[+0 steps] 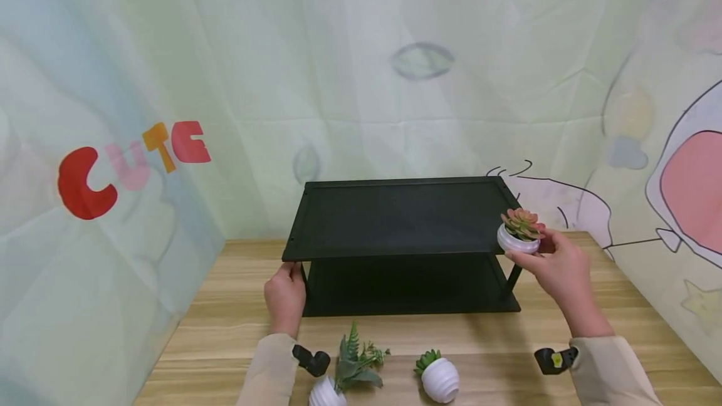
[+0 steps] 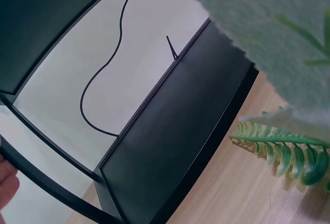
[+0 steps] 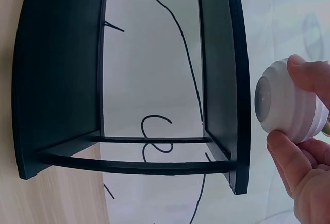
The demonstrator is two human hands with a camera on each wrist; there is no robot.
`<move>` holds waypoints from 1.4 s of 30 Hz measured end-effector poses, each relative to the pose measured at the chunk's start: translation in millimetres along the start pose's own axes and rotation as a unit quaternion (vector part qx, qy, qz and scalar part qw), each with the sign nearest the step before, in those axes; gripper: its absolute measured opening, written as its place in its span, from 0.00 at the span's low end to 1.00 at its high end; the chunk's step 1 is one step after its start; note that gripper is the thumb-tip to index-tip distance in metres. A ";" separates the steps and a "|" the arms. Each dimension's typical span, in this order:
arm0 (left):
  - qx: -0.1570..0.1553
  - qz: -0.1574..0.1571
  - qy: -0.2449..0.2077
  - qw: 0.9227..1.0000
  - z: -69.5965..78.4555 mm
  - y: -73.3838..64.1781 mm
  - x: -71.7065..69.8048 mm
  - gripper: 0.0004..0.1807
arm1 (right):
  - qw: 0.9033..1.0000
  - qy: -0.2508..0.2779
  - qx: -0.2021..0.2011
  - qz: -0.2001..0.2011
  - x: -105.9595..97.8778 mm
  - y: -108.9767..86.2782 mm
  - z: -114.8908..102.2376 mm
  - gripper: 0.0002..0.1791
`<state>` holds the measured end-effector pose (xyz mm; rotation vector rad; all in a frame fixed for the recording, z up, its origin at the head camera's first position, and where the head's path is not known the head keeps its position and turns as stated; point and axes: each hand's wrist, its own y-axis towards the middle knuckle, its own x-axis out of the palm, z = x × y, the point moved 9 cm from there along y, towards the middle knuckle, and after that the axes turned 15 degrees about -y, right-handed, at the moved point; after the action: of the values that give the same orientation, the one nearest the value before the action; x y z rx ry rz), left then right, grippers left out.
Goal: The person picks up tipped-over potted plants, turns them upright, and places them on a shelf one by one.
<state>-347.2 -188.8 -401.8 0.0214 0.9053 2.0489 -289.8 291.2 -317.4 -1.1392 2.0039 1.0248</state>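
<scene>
A black two-tier shelf (image 1: 406, 218) stands on the wooden table. My right hand (image 1: 564, 268) pinches a potted succulent (image 1: 520, 230), reddish-green leaves in a ribbed white pot, at the top tier's front right corner. In the right wrist view, the white pot (image 3: 289, 103) sits between thumb and fingers, with a small gap between its base and the upper board. On the other side, my left hand (image 1: 285, 298) grips the shelf's front left post beneath the top board. Only its fingertips (image 2: 7, 180) show in the left wrist view, against the black post.
Near the front edge, a white pot (image 1: 327, 392) with fern-like leaves (image 1: 356, 359) lies tipped. To its right is a tilted round white pot (image 1: 441, 379) with a small green succulent (image 1: 427, 361). A printed cloth backdrop (image 1: 361, 93) rises behind and beside the table (image 1: 237, 331).
</scene>
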 end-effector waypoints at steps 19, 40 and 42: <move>0.008 0.000 0.001 1.000 3.4 -1.4 -1.0 0.09 | 1.000 0.004 0.011 -0.021 14.4 22.7 -4.6 0.42; 0.012 0.006 0.007 1.000 4.7 -0.8 -1.8 0.09 | 0.999 -0.008 0.006 -0.037 27.4 37.7 -6.7 0.40; 0.012 0.006 0.008 1.000 4.8 -0.8 -1.4 0.09 | 0.999 -0.010 0.005 -0.038 27.6 38.0 -6.5 0.41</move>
<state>-344.1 -186.7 -398.4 0.0239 0.9410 2.0528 -336.6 286.8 -323.7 -1.1868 1.9325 0.9825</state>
